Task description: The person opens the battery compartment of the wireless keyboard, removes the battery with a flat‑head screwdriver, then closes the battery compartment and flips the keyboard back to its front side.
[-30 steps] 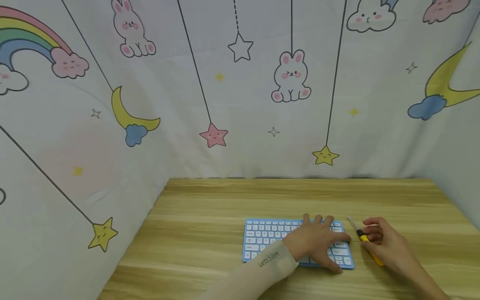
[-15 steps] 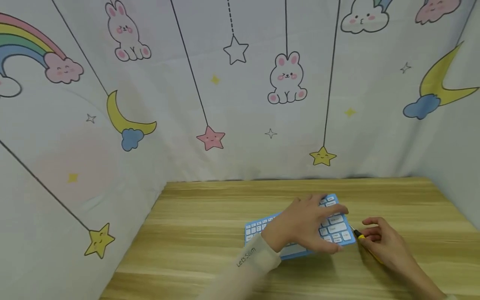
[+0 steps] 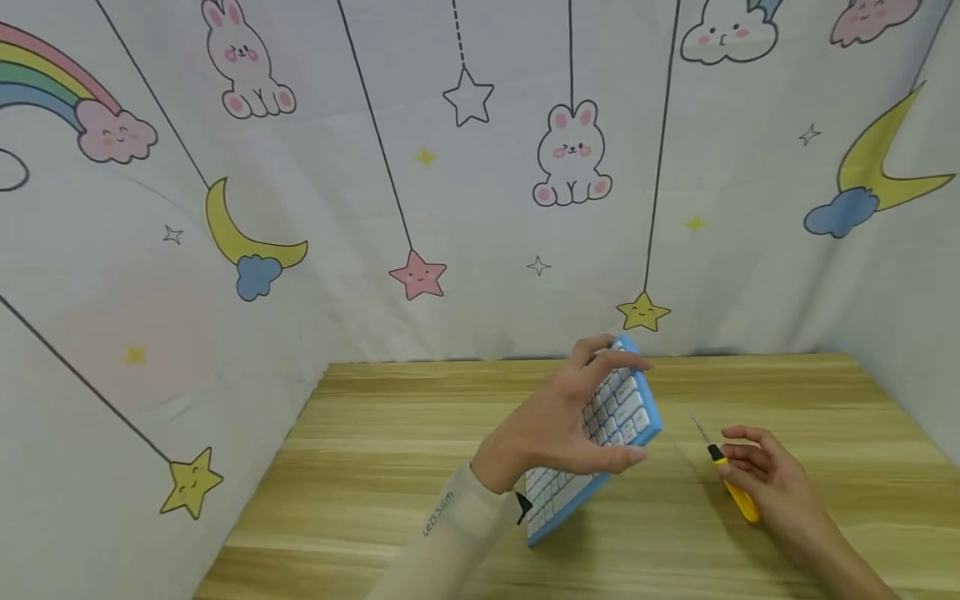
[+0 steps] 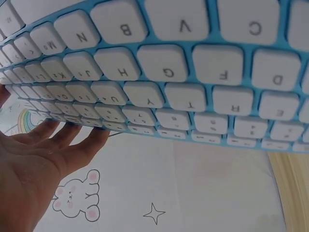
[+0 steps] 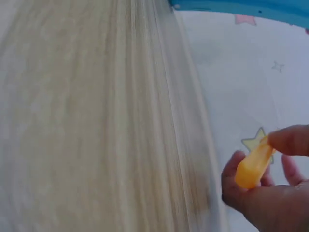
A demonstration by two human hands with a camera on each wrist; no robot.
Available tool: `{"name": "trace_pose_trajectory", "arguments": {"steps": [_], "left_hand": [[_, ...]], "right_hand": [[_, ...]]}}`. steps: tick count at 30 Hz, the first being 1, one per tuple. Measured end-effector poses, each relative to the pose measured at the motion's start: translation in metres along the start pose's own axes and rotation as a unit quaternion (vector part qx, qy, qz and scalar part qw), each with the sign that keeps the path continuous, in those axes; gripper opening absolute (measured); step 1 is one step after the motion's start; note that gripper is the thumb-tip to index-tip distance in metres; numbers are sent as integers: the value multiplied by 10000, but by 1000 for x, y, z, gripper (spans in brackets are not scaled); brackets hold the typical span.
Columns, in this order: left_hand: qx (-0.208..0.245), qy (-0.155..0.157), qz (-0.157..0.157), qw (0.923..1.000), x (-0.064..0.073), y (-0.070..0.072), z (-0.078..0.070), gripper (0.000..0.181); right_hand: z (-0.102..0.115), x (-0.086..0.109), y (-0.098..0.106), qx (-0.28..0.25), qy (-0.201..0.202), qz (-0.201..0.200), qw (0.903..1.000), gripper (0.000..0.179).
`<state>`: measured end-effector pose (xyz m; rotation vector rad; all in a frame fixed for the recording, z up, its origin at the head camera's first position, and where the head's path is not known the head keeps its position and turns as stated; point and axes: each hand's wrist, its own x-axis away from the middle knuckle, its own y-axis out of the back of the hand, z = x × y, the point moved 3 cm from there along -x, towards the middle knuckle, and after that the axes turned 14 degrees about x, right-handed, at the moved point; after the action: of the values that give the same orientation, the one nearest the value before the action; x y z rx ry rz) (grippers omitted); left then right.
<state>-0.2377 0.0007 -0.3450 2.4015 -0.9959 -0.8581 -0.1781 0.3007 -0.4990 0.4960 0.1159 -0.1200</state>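
Observation:
My left hand (image 3: 551, 417) grips a blue keyboard (image 3: 628, 408) with white keys across its width, thumb at the near edge and fingers over the far one. The keyboard stands steeply tilted above the table, its right end raised. In the left wrist view its keys fill the upper part, and the fingers of the left hand (image 4: 29, 169) reach the far edge. Farther right, my right hand (image 3: 783, 492) pinches the yellow and black handle of a screwdriver (image 3: 738, 497), the shaft pointing away and slightly left. The right wrist view shows the handle end of the screwdriver (image 5: 252, 169) between thumb and fingers.
Both hands are over a wood-grain table (image 3: 390, 467). Behind it and at both sides hangs a white curtain (image 3: 495, 208) printed with rabbits, stars and moons. A small black piece (image 3: 522, 507) shows by the left wrist.
The left hand has gone from resting on the flat keyboard to gripping it, lifting its right end and tilting it up leftward. The right hand keeps the screwdriver in nearly the same place.

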Motion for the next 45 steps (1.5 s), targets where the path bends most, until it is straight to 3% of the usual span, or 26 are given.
{"name": "trace_pose_trajectory", "arguments": {"steps": [3, 8, 12, 15, 18, 24, 27, 31, 35, 39, 45], "left_hand": [[371, -363, -387, 9979, 11, 11, 2, 84], [1005, -663, -855, 9890, 32, 27, 6, 86], [1383, -402, -903, 9854, 51, 40, 5, 85], [1736, -80, -903, 9806, 67, 50, 5, 86], [2020, -16, -820, 9759, 80, 58, 7, 88], [2464, -287, -684, 9663, 97, 65, 11, 97], [2613, -225, -914, 9607, 105, 71, 12, 101], [2635, 255, -1583, 9512, 115, 86, 14, 96], [2507, 1208, -2137, 9364, 125, 98, 21, 87], [2333, 2102, -2098, 9259, 132, 94, 35, 86], [2456, 2960, -2024, 9006, 138, 72, 59, 78]], "right_hand": [[-1, 1, 1, -654, -77, 73, 9978, 45], [1, 3, 1, -1122, 51, 390, 9929, 47], [2, 6, 0, -1416, 277, 719, 9869, 46], [3, 7, 0, -1413, 423, 756, 9862, 44], [3, 8, -1, -1344, 443, 773, 9869, 43], [4, 12, -4, -1173, -5, 959, 9885, 32], [6, 11, -7, -1271, -380, 1061, 9855, 25], [9, 8, -9, -1240, -619, 1058, 9847, 24], [10, 8, -10, -1043, -588, 973, 9880, 27], [10, 7, -10, -867, -540, 895, 9907, 26], [11, 4, -11, -825, -440, 740, 9929, 25]]}}
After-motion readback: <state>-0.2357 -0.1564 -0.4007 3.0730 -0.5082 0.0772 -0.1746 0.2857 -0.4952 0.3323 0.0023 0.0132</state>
